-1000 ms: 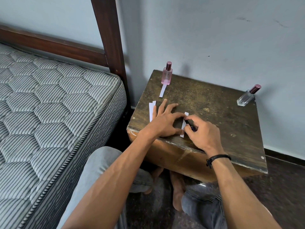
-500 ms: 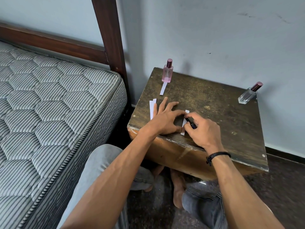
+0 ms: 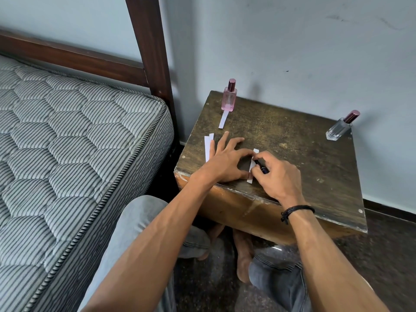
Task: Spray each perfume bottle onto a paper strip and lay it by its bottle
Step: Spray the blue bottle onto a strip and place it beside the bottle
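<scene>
Near edge of table: right hand grips pen, tip on strip; left hand lies flat, fingers spread, thumb and forefinger pinning that strip down. Spare strips lie beside its little finger. Far side: pink bottle back left with laid strip just before it; clear bottle at back right corner.

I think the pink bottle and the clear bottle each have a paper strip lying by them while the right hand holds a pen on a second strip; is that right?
Not quite: the head view shows only the pink bottle has a paper strip lying by it; the clear bottle has none. The right hand does hold a pen on a second strip.
</scene>
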Motion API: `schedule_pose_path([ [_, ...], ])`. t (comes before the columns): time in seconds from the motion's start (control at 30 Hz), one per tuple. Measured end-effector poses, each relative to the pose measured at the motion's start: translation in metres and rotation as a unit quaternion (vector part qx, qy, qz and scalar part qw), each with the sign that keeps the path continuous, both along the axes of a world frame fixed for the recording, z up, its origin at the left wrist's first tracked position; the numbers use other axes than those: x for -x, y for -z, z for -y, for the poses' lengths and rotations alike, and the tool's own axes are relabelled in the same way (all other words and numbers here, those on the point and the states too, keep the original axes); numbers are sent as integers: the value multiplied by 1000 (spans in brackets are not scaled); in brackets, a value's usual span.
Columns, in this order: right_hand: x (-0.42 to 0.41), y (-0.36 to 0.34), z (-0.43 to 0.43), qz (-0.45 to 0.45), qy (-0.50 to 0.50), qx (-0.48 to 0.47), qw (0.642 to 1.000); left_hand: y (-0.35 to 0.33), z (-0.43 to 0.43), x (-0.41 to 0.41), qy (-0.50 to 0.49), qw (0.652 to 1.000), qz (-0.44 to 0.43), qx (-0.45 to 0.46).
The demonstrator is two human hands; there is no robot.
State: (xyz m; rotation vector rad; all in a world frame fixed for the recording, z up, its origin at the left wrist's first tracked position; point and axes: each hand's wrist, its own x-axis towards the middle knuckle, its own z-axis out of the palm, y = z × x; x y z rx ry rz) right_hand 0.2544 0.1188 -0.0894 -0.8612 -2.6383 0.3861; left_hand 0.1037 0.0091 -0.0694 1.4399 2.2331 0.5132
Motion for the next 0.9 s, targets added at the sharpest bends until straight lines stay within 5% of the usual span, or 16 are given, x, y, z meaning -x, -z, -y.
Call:
schedule_pose_path([
  [0.4,-1,-8,-5,-64,25,102,992,0,2,3,-2,1000,8,4],
  [0.9,4,-3,-7,-30,-16,62,997,-5,4,8,-5,999,31,-1],
])
